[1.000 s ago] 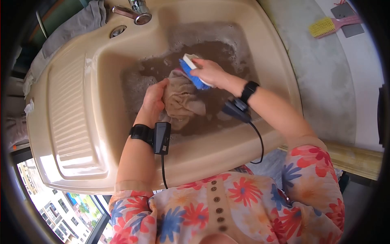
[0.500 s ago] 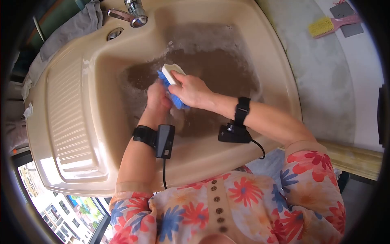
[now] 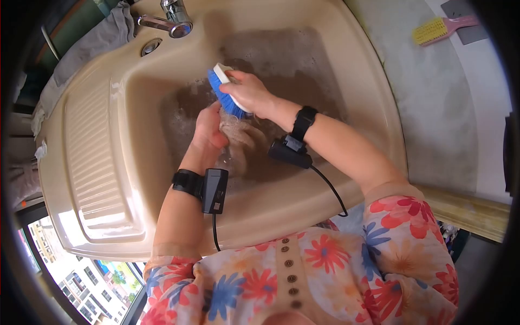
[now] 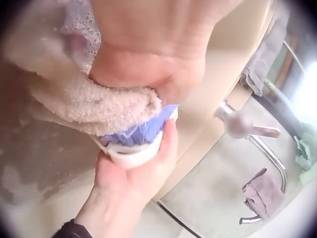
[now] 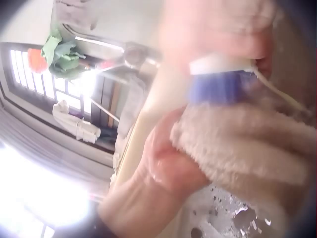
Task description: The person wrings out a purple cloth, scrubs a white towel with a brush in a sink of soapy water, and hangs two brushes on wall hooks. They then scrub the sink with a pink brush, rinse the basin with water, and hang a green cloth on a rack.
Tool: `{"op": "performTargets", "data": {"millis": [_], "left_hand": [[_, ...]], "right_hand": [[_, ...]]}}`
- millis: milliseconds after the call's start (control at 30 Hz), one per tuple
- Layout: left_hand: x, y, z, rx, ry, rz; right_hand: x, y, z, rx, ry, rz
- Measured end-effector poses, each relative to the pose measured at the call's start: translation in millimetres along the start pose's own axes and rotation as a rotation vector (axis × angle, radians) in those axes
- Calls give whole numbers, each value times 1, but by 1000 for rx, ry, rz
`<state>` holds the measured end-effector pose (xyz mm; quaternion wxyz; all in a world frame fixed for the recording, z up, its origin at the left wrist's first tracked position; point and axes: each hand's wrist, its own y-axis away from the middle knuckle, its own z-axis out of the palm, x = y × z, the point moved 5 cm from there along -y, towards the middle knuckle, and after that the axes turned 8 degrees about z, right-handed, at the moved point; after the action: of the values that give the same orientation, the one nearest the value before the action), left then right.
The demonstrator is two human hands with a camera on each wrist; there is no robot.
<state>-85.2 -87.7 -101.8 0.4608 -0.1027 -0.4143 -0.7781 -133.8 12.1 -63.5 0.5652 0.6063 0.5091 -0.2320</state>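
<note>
My right hand (image 3: 248, 93) grips a scrubbing brush (image 3: 221, 89) by its white back, blue bristles facing the left hand. In the left wrist view the bristles (image 4: 143, 130) press against a wet, beige terry towel (image 4: 99, 106). My left hand (image 3: 208, 130) holds one end of this towel, its fingers mostly hidden behind the cloth. From there the towel (image 3: 241, 135) hangs down into murky brown water. In the right wrist view, a blurred brush (image 5: 220, 82) lies right over the bunched towel (image 5: 237, 144), beside the left hand (image 5: 171, 153).
The beige sink (image 3: 374, 103) holds brown, sudsy water, with a ribbed drainboard (image 3: 97, 157) at left. A chrome faucet (image 3: 176, 21) stands at the back. A grey cloth (image 3: 95, 49) drapes over the back left edge. A pink brush with yellow bristles (image 3: 431, 32) lies on the right counter.
The right hand's brush went down across the towel at the left hand, then back up a little. More of the towel sank into the water, and the suds shifted.
</note>
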Motion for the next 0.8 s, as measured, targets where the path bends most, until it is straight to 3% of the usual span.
{"op": "performTargets", "data": {"millis": [33, 100, 167, 200, 333, 400, 433, 500, 533, 567, 633, 667, 733, 800], "left_hand": [[3, 1, 7, -87, 74, -41], [6, 5, 12, -149, 142, -81], [5, 8, 20, -278, 200, -139], [9, 10, 25, -398, 333, -167], [16, 16, 15, -242, 214, -160], [23, 18, 13, -327, -39, -63], [25, 20, 11, -325, -35, -61], [27, 20, 6, -348, -474, -40], [27, 19, 5, -305, -646, -27], [26, 17, 4, -313, -640, -26], [27, 11, -4, -306, -1070, -9], [27, 10, -6, -308, -1068, -9], [32, 6, -14, -217, -1346, 8], [13, -5, -33, -235, -1302, 33]], "right_hand": [[-5, -1, -3, -71, -184, -52], [5, 1, -21, -128, -369, 31], [12, 3, -28, -313, -522, 75], [13, 7, -29, -316, -520, 74], [23, 18, -26, -431, -643, 224], [31, 11, -33, -428, -676, 248], [25, 14, -45, -375, -665, 241], [18, 12, -70, -317, -620, 188], [16, 14, -81, -283, -573, 160], [17, 15, -83, -277, -566, 161], [22, 14, -90, -177, -543, 160], [26, 11, -92, -175, -542, 161], [36, 2, -103, -167, -544, 133], [49, -2, -115, -76, -484, 135]]}}
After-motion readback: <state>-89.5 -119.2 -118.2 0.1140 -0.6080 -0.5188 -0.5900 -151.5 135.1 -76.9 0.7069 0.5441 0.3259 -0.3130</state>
